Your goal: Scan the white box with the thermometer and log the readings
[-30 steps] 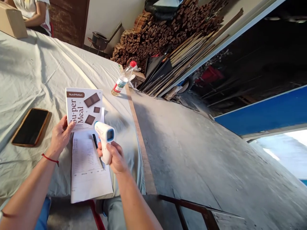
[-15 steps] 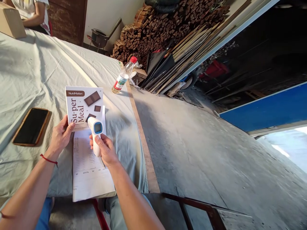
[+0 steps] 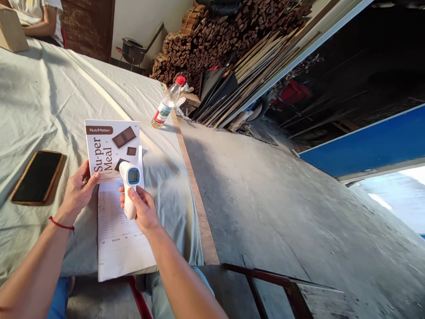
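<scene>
My left hand grips the lower left corner of a white box printed "NutriMotion Su-per Meal" with brown chocolate pieces, thumb on its front. In my right hand is a white infrared thermometer with a blue-rimmed screen facing me. Its head overlaps the lower right part of the box front; whether it touches cannot be told. My fingers wrap its handle. Beneath both hands a printed paper sheet lies on the cloth, its front end at the table edge. A phone in a brown case lies left of my left hand.
A cloth-covered table has a wooden edge strip on its right. A red-capped bottle stands near that edge. At the far left are a cardboard box and a seated person. A dark frame stands at lower right.
The whole view has shifted slightly, with things appearing a little further left. Both hands keep hold of the box and the thermometer, in nearly the same pose.
</scene>
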`<move>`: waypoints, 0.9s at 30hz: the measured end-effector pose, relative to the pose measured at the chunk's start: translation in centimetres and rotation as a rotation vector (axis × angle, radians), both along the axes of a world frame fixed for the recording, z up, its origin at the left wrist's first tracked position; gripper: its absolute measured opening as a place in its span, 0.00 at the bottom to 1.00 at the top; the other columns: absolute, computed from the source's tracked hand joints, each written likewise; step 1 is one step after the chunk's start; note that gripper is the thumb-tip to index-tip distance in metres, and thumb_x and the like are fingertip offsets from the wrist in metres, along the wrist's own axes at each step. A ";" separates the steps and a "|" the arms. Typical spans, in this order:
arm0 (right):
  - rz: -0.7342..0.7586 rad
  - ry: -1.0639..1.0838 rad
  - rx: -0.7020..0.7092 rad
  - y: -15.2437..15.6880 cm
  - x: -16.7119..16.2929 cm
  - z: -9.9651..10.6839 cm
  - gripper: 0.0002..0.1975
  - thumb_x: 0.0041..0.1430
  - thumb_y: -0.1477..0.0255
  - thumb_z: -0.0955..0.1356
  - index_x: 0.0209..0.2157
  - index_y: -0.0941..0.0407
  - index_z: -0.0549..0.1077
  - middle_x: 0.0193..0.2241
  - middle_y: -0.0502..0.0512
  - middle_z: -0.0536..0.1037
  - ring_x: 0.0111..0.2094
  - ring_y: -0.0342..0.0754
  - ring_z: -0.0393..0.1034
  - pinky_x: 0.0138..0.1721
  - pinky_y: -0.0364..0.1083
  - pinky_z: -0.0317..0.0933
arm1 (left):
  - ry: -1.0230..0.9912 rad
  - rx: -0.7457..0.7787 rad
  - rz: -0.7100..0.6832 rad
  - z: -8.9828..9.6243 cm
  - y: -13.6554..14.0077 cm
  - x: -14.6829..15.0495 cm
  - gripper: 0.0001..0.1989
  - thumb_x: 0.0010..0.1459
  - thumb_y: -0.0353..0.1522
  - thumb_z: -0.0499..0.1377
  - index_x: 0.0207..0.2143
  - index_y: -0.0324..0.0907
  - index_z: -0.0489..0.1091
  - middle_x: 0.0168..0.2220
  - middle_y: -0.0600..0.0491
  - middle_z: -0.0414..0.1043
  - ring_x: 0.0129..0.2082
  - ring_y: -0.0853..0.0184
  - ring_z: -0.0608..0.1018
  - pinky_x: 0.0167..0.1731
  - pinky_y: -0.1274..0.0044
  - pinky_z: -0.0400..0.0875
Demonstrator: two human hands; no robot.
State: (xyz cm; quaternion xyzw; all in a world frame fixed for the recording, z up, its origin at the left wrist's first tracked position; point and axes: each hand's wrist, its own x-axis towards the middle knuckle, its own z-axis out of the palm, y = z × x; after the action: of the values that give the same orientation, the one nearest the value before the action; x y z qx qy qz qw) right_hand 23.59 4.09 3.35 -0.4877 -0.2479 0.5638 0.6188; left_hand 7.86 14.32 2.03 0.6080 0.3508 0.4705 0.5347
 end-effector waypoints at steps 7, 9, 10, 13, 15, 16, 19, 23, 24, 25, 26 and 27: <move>-0.079 -0.022 -0.046 -0.9 0.0 0.9 0.29 0.39 0.47 0.79 0.32 0.58 0.77 0.25 0.53 0.75 0.26 0.44 0.68 0.29 0.45 0.63 | -0.062 -0.066 -0.032 0.7 -0.3 0.4 0.32 0.58 0.48 0.67 0.60 0.42 0.67 0.56 0.43 0.74 0.58 0.52 0.75 0.54 0.64 0.75; -0.095 -0.042 -0.046 -1.2 0.2 1.2 0.28 0.41 0.49 0.78 0.33 0.57 0.76 0.26 0.52 0.75 0.27 0.44 0.68 0.30 0.45 0.63 | -0.098 -0.073 -0.020 0.3 -0.1 0.6 0.33 0.57 0.47 0.68 0.61 0.44 0.65 0.56 0.44 0.74 0.58 0.53 0.75 0.54 0.64 0.74; -0.096 -0.048 -0.044 -1.3 0.3 1.3 0.27 0.41 0.50 0.78 0.33 0.57 0.76 0.27 0.52 0.75 0.27 0.44 0.67 0.30 0.45 0.64 | -0.108 -0.074 -0.011 0.1 0.0 0.7 0.34 0.57 0.47 0.68 0.61 0.44 0.65 0.56 0.45 0.74 0.58 0.53 0.75 0.55 0.64 0.74; -0.080 -0.064 -0.030 -1.8 0.9 1.8 0.24 0.44 0.53 0.77 0.34 0.57 0.75 0.27 0.51 0.73 0.27 0.43 0.66 0.30 0.45 0.64 | -0.108 -0.073 0.028 -0.4 0.4 1.0 0.36 0.55 0.48 0.69 0.62 0.45 0.64 0.56 0.45 0.74 0.59 0.52 0.74 0.55 0.63 0.74; -0.074 -0.079 -0.010 -2.1 1.3 2.1 0.22 0.45 0.54 0.77 0.34 0.56 0.75 0.28 0.51 0.73 0.27 0.43 0.65 0.31 0.45 0.64 | -0.106 -0.066 0.029 -0.4 0.5 1.2 0.37 0.54 0.48 0.70 0.61 0.46 0.64 0.56 0.45 0.74 0.60 0.50 0.74 0.55 0.62 0.75; -0.071 -0.089 -0.002 -2.3 1.5 2.1 0.21 0.46 0.54 0.76 0.34 0.56 0.75 0.29 0.51 0.73 0.28 0.44 0.65 0.31 0.45 0.64 | -0.104 -0.061 0.022 -0.3 0.6 1.4 0.36 0.53 0.49 0.70 0.60 0.47 0.65 0.56 0.46 0.74 0.60 0.50 0.74 0.54 0.61 0.75; -0.066 -0.126 0.015 -2.8 1.9 2.2 0.20 0.48 0.54 0.75 0.33 0.55 0.74 0.29 0.52 0.72 0.28 0.44 0.65 0.30 0.45 0.63 | -0.082 -0.024 -0.001 0.2 0.4 1.7 0.33 0.54 0.49 0.69 0.58 0.50 0.66 0.57 0.47 0.73 0.61 0.51 0.73 0.55 0.60 0.75; -0.043 -0.177 0.023 -3.3 2.4 2.6 0.20 0.49 0.54 0.75 0.35 0.55 0.74 0.27 0.51 0.71 0.27 0.44 0.64 0.29 0.44 0.60 | -0.040 0.050 0.005 1.0 0.0 2.1 0.32 0.55 0.49 0.69 0.58 0.50 0.67 0.57 0.47 0.73 0.62 0.51 0.72 0.57 0.61 0.74; -0.028 -0.193 0.027 -3.4 2.7 2.7 0.20 0.50 0.53 0.75 0.36 0.55 0.75 0.28 0.51 0.71 0.28 0.45 0.64 0.29 0.44 0.59 | -0.027 0.061 0.003 1.1 -0.1 2.1 0.32 0.56 0.49 0.68 0.59 0.50 0.67 0.58 0.48 0.73 0.62 0.51 0.72 0.57 0.61 0.74; -0.012 -0.218 0.036 -3.5 3.1 2.7 0.21 0.50 0.53 0.74 0.38 0.54 0.75 0.29 0.51 0.72 0.28 0.45 0.65 0.30 0.45 0.60 | -0.014 0.063 -0.002 1.2 -0.1 2.2 0.31 0.56 0.50 0.68 0.59 0.51 0.67 0.58 0.48 0.73 0.62 0.51 0.73 0.58 0.61 0.74; -0.002 -0.260 0.045 -3.6 3.7 2.8 0.22 0.50 0.53 0.74 0.40 0.54 0.75 0.30 0.52 0.74 0.30 0.46 0.66 0.32 0.46 0.62 | -0.003 0.057 -0.005 1.3 -0.1 2.2 0.32 0.56 0.50 0.68 0.59 0.52 0.67 0.58 0.49 0.73 0.61 0.51 0.73 0.58 0.60 0.74; -0.004 -0.330 0.048 -3.7 4.5 2.7 0.23 0.50 0.54 0.74 0.43 0.54 0.75 0.33 0.53 0.75 0.33 0.48 0.68 0.35 0.47 0.64 | 0.005 0.044 -0.004 1.3 -0.1 2.2 0.32 0.56 0.51 0.68 0.59 0.52 0.67 0.58 0.50 0.73 0.61 0.51 0.74 0.58 0.59 0.73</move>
State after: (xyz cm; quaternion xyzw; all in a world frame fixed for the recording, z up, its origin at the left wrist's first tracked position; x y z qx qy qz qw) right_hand 28.12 0.41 6.10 -0.5591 -0.3587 0.4686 0.5824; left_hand 10.02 14.21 3.29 0.6215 0.3408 0.4753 0.5212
